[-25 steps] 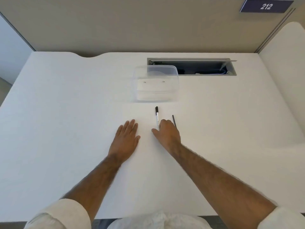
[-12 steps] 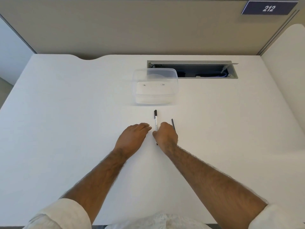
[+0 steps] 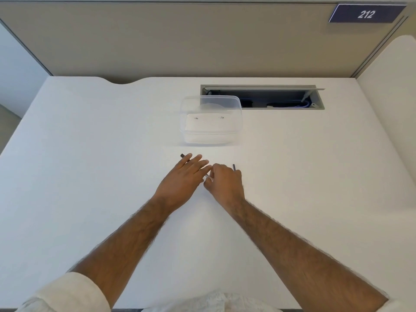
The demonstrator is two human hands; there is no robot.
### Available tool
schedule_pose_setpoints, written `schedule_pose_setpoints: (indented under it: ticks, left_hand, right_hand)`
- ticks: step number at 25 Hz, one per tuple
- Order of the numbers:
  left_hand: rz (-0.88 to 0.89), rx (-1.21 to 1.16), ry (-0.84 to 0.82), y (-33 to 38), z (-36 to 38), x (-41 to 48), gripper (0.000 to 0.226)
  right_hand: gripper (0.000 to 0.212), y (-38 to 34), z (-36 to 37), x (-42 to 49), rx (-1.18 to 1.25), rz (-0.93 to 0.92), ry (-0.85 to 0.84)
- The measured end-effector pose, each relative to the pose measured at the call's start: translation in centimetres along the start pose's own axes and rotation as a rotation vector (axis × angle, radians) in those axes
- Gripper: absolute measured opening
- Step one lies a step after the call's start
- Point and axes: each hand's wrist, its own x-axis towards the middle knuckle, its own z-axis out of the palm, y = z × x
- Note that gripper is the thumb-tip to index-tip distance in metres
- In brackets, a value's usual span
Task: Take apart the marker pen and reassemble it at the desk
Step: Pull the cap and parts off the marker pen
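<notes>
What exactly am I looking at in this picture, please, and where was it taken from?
There is no machine here: a person works with two bare hands, and the one picture comes from a wide-angle camera worn on their head, looking forward and down. That is why both forearms reach in from the bottom edge.

The surface is a white desk. The left hand and the right hand meet over a marker pen; only its dark tip shows past the left hand's fingers, plus a pale bit between the hands. Both hands seem to grip it, though the hold is mostly hidden.

A thin dark rod shows just beyond the right hand, perhaps a pen part. Farther back stand a clear plastic box and an open cable slot in the desk.
</notes>
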Motion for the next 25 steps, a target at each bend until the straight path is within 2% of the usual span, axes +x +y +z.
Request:
schedule_pose_setpoints:
  ticks: [3,6,11,15,18,22,25]
  left_hand:
    - [-0.005,0.007,0.020,-0.1,-1.0,0.4,0.038]
    - [-0.027,-0.005,0.011,-0.2,-2.2,0.8,0.033]
    - [-0.143,-0.084,0.045,-0.1,-3.2,0.7,0.021]
    - [-0.257,-0.154,0.046,0.6,-3.9,-0.1,0.012]
    - [-0.309,-0.246,0.027,1.8,-4.8,-0.6,0.016]
    - [-0.397,-0.396,-0.240,2.5,-6.5,0.3,0.024]
    - [-0.430,-0.436,-0.297,2.1,-7.0,0.8,0.022]
  right_hand:
    - [0.017,0.5,-1.3,0.0,0.088,-0.108,0.015]
    - [0.013,0.9,-2.2,-0.1,0.236,-0.160,0.001]
    - [0.009,2.5,-3.2,0.0,0.873,0.030,-0.072]
    - [0.010,3.1,-3.6,-0.3,1.120,0.028,-0.119]
    - [0.012,3.1,-3.6,-0.5,1.127,-0.004,-0.127]
    - [0.011,2.8,-3.4,-0.6,1.036,-0.045,-0.172]
    - [0.009,2.7,-3.6,-0.7,0.930,-0.059,-0.193]
